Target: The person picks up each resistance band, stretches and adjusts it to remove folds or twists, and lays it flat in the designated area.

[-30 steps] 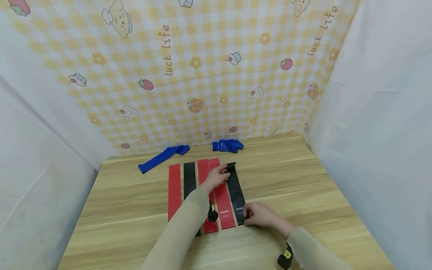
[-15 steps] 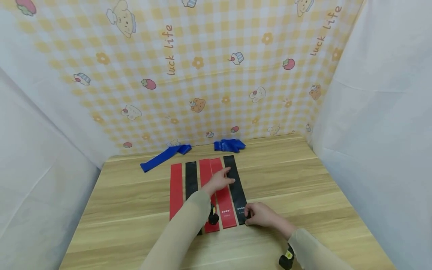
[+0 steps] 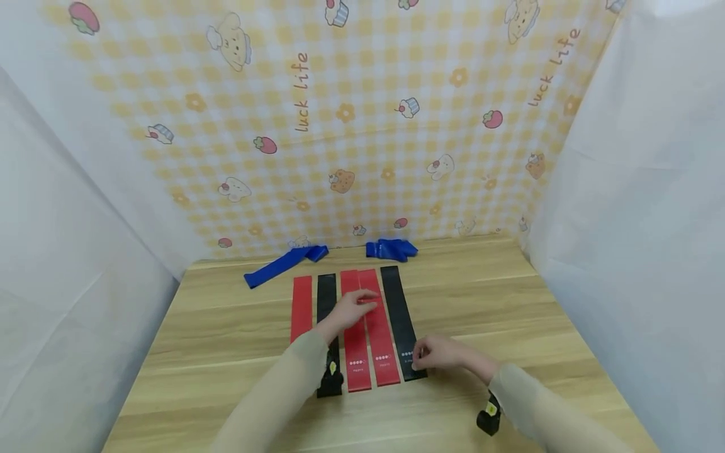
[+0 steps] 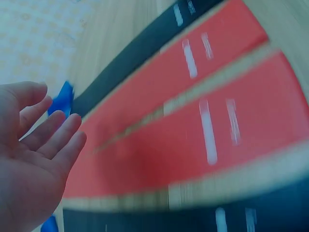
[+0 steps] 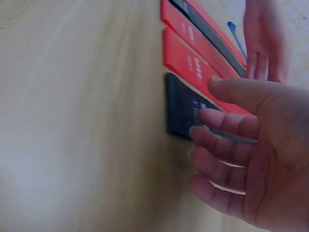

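The bench [image 3: 481, 302] spreads beneath the left hand [image 3: 347, 311] and right hand [image 3: 438, 352]. A black strip [image 3: 399, 308] stretches forward from the right hand (probably light, soft, stretchy; best pinched at an end). Two red strips [image 3: 381, 333] lie under the left. Both hands look relaxed, holding nothing.

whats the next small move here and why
Perhaps send the left hand to the right-hand blue band at the back: the red bands and black bands lie flat side by side, while it lies bunched, and that hand looks empty.
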`<state>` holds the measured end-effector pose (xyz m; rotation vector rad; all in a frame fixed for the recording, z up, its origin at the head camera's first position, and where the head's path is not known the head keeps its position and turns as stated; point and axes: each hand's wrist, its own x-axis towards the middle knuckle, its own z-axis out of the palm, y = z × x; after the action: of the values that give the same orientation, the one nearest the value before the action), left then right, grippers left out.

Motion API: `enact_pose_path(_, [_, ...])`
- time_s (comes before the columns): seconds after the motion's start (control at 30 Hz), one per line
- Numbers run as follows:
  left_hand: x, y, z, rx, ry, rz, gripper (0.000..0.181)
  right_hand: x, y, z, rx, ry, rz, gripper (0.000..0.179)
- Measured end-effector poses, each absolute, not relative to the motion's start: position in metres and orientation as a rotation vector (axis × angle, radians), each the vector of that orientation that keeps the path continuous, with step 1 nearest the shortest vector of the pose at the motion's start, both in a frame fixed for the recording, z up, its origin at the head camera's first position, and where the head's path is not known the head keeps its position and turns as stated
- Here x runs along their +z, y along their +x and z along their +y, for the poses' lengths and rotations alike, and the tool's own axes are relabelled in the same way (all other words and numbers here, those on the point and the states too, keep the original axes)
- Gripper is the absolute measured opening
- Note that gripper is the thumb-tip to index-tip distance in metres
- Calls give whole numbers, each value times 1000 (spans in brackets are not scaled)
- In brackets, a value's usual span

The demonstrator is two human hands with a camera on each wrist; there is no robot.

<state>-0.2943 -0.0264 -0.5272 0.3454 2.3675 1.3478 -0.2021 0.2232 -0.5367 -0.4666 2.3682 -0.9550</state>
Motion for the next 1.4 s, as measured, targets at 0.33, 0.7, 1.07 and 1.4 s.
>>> enact_pose_path(0.33, [-532, -300, -97, 1424, 244, 2490, 26, -524, -259, 221, -1046, -475, 2430, 11])
enact_pose_path(0.7, [-542, -314, -160, 1488, 109, 2532, 31, -532, -316, 195, -1141, -342, 2675, 18])
enact_pose_path(1.07, [-535, -321, -222, 1359, -22, 2688, 45, -537, -343, 149, -1126, -367, 2739, 35])
enact_pose_path(1.4, [-536, -329, -256, 1107, -92, 2704, 63, -546, -347, 94, -1024, -446, 2734, 46])
